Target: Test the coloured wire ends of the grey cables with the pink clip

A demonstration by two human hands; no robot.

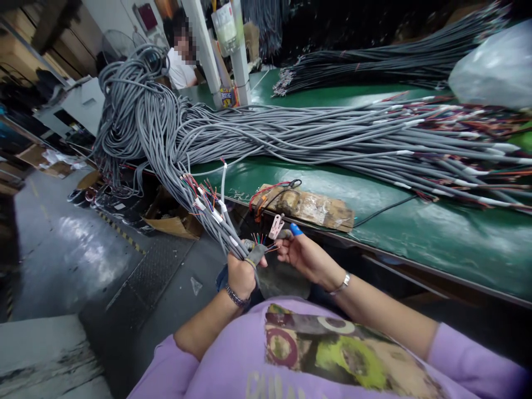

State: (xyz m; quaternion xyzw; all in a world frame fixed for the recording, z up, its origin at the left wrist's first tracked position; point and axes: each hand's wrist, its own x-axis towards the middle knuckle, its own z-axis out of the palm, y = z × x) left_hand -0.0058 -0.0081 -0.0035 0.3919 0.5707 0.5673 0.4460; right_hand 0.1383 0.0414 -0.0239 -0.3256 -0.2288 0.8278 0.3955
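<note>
My left hand (243,274) is wrapped round a bundle of grey cables (226,230). Grey coverings sit on some of its fingers. From the cable end in that grip, thin coloured wires (258,239) fan out. My right hand (305,257) is beside them, its fingertips pinched at the thin wires; the exact contact is too small to make out. Blue tape wraps one of its fingers and a grey cover another. Just beyond the right fingers stands a pink clip (276,226), by a worn wooden board (316,208) at the bench edge.
A long heap of grey cables (257,130) lies across the green bench (415,238) and hangs over its left end. Behind are dark cables (374,66), a plastic bag (494,66) and a post (241,61). A person (182,61) is at the back. Cardboard boxes (177,219) stand below.
</note>
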